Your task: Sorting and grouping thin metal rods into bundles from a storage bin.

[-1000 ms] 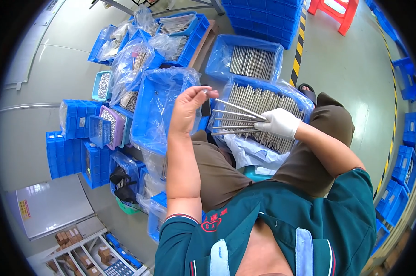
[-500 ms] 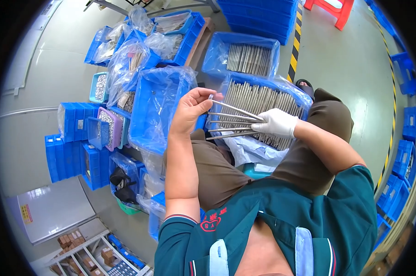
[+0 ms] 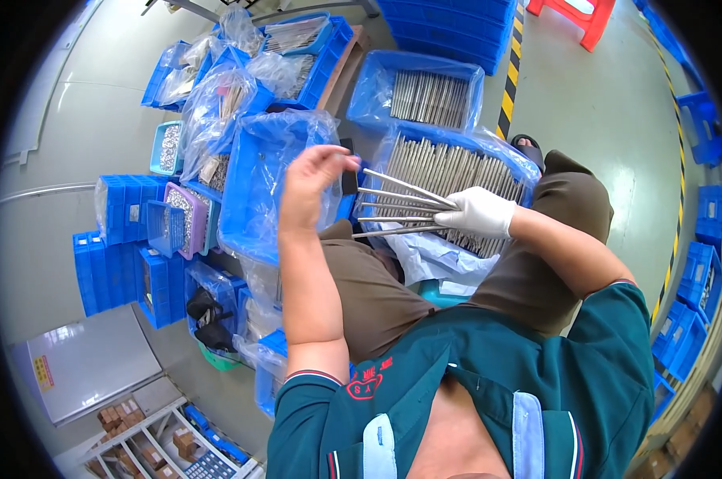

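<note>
My right hand (image 3: 480, 214), in a white glove, is closed round several thin metal rods (image 3: 401, 203). Their free ends fan out to the left, above a blue crate (image 3: 528, 169) packed with similar rods (image 3: 437, 164). Bare and raised, my left hand (image 3: 309, 180) is just left of the rod tips and apart from them. Its thumb and fingers are bent together in a pinch; whatever they may hold is too small to make out. Below that hand is a large blue crate (image 3: 245, 188) lined with clear plastic.
Another blue crate (image 3: 361, 104) of rods stands beyond the first. Small bins, one purple (image 3: 176, 194), hold shiny metal parts on the left. Stacked blue crates (image 3: 105, 271) stand farther left. Pale cloth or paper (image 3: 425, 255) lies at the near crate's edge.
My left hand has moved left, away from the tip of the top rod where its fingers were. The right hand still holds the fanned rods in nearly the same place.
</note>
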Tool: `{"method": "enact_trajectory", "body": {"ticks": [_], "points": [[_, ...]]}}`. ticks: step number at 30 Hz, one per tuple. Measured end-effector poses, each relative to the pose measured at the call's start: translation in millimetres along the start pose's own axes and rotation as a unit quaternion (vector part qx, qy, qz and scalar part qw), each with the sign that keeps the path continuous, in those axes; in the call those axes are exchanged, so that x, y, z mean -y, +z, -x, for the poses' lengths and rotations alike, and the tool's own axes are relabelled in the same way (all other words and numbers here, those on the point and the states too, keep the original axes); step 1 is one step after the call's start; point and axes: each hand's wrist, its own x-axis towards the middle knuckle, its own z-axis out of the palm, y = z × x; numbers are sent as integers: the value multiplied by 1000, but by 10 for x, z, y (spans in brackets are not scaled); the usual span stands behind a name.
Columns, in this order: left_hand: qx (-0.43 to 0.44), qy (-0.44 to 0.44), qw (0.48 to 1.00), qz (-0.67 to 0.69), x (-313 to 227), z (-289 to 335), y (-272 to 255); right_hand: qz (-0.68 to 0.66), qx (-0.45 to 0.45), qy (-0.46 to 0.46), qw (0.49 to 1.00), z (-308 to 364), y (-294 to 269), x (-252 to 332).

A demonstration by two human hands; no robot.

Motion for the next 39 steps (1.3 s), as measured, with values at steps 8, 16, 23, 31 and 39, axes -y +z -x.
{"method": "enact_trajectory", "body": {"ticks": [8, 16, 23, 31, 39], "points": [[-65, -84, 921, 376, 357, -76, 203, -459, 153, 50, 874, 12, 27, 64], [101, -104, 988, 51, 519, -231, 342, -510, 258, 140, 808, -76, 325, -28], [84, -41, 995, 39, 698, -542, 327, -612, 285, 199, 711, -265, 269, -39], [-216, -69, 960, 167, 441, -648, -49, -603, 29, 310, 735, -1411, -401, -729], [-170, -97, 954, 226, 366, -590, -103, -594, -89, 438, 668, -2989, -536, -2656]]}}
